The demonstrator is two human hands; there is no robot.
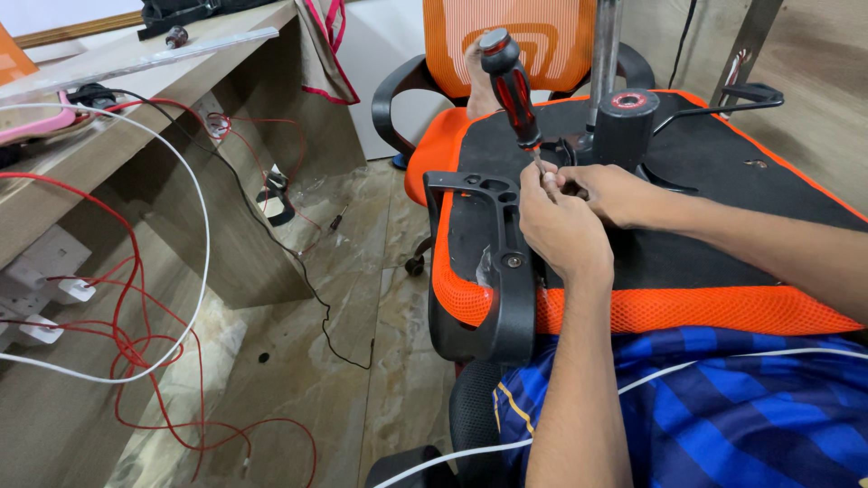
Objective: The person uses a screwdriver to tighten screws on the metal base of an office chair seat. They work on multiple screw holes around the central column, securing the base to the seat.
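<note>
Chair seat [723,217], upside down, black underside w/ orange mesh edge, lies across the person's lap and fills the right half of the view. Next biggest is the black armrest bracket [500,271], sitting along the seat's left edge, one bolt head showing near its lower end. The step looks like screw work at the top of that bracket, close to the black center post [624,126] in the middle of the underside. Both forearms reach up from the bottom edge. Left hand [562,230] is closed around the low shaft of the screwdriver [513,89], knuckles up, wrist straight. Right hand [615,192] comes in from the right side, fingers curled and pinched at the tip; can't tell what small part it holds, if any. Screwdriver has a red and black handle and tilts up and left, w/ nobody gripping the handle itself. Next move prob. needs the tip seated square in the screw head, then a hand on the handle to turn it. The screw is hidden by the fingers.
</note>
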